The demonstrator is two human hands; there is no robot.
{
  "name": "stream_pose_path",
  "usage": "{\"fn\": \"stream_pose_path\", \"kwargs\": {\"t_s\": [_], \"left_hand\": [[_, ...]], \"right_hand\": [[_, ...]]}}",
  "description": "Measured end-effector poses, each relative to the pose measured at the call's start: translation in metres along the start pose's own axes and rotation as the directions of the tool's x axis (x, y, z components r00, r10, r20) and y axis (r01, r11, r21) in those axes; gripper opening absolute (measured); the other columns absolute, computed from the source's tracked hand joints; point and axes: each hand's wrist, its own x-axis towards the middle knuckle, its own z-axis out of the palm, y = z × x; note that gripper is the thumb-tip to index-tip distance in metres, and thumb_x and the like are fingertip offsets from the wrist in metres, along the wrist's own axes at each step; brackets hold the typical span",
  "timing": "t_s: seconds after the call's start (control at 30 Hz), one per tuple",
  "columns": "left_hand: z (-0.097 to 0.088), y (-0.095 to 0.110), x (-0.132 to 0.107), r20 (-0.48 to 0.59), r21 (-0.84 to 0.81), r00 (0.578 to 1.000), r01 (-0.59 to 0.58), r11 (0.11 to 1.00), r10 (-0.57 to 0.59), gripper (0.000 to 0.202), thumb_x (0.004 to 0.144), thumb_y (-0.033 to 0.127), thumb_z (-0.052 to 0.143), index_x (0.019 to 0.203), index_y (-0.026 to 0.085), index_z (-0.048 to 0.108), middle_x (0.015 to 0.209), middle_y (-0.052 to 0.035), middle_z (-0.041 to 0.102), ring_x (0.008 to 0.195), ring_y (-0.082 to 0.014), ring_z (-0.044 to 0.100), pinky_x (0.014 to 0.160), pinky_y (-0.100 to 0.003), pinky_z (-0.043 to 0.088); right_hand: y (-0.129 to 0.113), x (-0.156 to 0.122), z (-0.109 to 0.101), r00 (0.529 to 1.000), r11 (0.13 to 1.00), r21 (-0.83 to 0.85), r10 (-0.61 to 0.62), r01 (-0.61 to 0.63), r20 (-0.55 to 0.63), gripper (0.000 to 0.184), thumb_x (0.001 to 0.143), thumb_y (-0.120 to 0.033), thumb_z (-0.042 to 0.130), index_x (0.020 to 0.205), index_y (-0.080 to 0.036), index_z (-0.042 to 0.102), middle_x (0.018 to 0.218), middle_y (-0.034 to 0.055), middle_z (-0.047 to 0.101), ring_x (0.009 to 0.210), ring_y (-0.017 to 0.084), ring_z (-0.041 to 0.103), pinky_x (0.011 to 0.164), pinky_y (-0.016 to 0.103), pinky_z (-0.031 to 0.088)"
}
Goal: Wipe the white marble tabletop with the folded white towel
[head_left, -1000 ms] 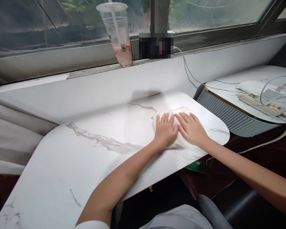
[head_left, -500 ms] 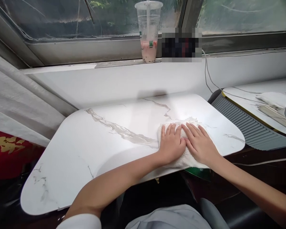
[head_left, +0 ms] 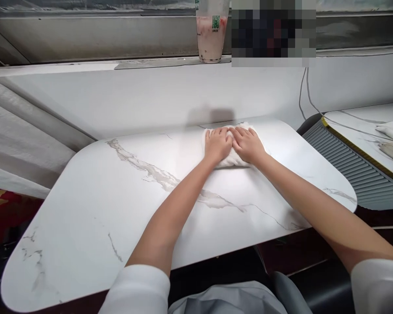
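A white cloth (head_left: 235, 160) lies bunched and folded on the white marble-patterned table (head_left: 124, 209), close to its far edge. My left hand (head_left: 218, 145) rests on the cloth's left part, fingers laid over it and pointing away from me. Beside it, my right hand (head_left: 248, 144) presses on the right part, its fingers stretched forward across the cloth. The two hands nearly meet at the thumbs. Both palms face down, so the cloth beneath them is hidden.
On the window ledge stands a plastic cup (head_left: 211, 37) of pink drink, with a blurred-out patch to its right. Thin cables (head_left: 304, 91) hang down the wall. A second table (head_left: 356, 115) with a ribbed grey side is at right. A pale curtain (head_left: 16, 131) hangs at left.
Both hands have pushed the cloth away from me and somewhat left, from the table's near edge to near its far edge. The view has tilted down.
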Motion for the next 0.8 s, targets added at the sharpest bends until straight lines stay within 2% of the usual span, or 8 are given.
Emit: {"fn": "stream_pose_path", "kwargs": {"t_s": [0.2, 0.4, 0.6, 0.8], "left_hand": [[0.0, -0.024, 0.041, -0.065, 0.037, 0.997, 0.033, 0.999, -0.031, 0.039, 0.099, 0.024, 0.031, 0.125, 0.022, 0.059, 0.132, -0.0068, 0.065, 0.129, -0.021, 0.053, 0.12, -0.042, 0.025], [0.001, -0.03, 0.054, -0.071, 0.075, 0.996, 0.057, 0.996, -0.052, 0.04, 0.098, 0.026, 0.031, 0.126, 0.022, 0.059, 0.132, -0.0084, 0.064, 0.127, -0.0238, 0.054, 0.115, -0.041, 0.031], [0.0, -0.031, 0.044, -0.029, 0.098, 0.999, 0.02, 0.995, -0.018, 0.044, 0.099, 0.025, 0.028, 0.134, 0.024, 0.054, 0.139, -0.0057, 0.061, 0.133, -0.0204, 0.05, 0.121, -0.042, 0.022], [-0.009, -0.029, 0.007, 0.009, 0.084, 1.0, -0.028, 0.996, 0.027, 0.043, 0.1, 0.025, 0.03, 0.137, 0.025, 0.052, 0.146, -0.0035, 0.056, 0.138, -0.0176, 0.045, 0.124, -0.044, 0.017]], "right_hand": [[0.002, 0.048, 0.013, 0.998, 0.999, 0.025, -0.031, 0.032, -0.061, 0.053, 0.097, -0.026, 0.027, 0.144, -0.012, 0.048, 0.137, 0.0172, 0.058, 0.123, 0.03, 0.051, 0.107, 0.046, 0.031], [0.002, 0.063, 0.013, 0.999, 0.999, 0.028, 0.02, -0.019, -0.027, 0.053, 0.097, -0.027, 0.027, 0.145, -0.014, 0.047, 0.138, 0.0154, 0.056, 0.128, 0.03, 0.045, 0.108, 0.044, 0.03], [-0.001, 0.052, 0.017, 0.999, 1.0, 0.026, 0.004, -0.003, -0.049, 0.056, 0.098, -0.027, 0.025, 0.149, -0.011, 0.043, 0.143, 0.0157, 0.054, 0.13, 0.03, 0.046, 0.112, 0.046, 0.027], [-0.024, 0.011, 0.01, 0.998, 0.999, 0.003, 0.034, -0.034, -0.048, 0.057, 0.099, -0.028, 0.026, 0.151, -0.009, 0.04, 0.151, 0.0187, 0.046, 0.141, 0.031, 0.04, 0.116, 0.05, 0.024]]}}
